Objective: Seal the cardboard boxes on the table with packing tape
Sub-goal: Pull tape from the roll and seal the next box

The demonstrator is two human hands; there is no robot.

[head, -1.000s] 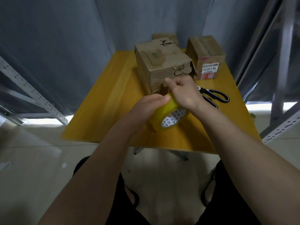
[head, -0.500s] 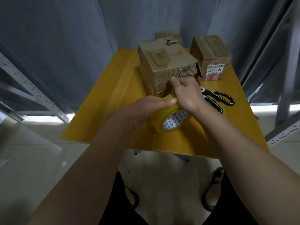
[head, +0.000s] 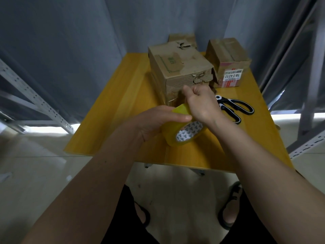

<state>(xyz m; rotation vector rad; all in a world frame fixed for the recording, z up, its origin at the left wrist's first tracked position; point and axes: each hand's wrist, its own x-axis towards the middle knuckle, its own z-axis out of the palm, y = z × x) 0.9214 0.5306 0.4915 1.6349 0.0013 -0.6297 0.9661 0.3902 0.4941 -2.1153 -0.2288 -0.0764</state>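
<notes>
Both hands work a roll of tape in front of the nearest cardboard box.

The left hand (head: 154, 122) grips the yellow tape roll (head: 182, 131) above the near half of the yellow table (head: 112, 120); the right hand (head: 202, 104) is curled at the roll's top edge, seemingly pinching the tape end. The large box (head: 179, 69) stands just behind, a smaller labelled box (head: 228, 62) to its right, black scissors (head: 233, 108) beside the right wrist.
</notes>
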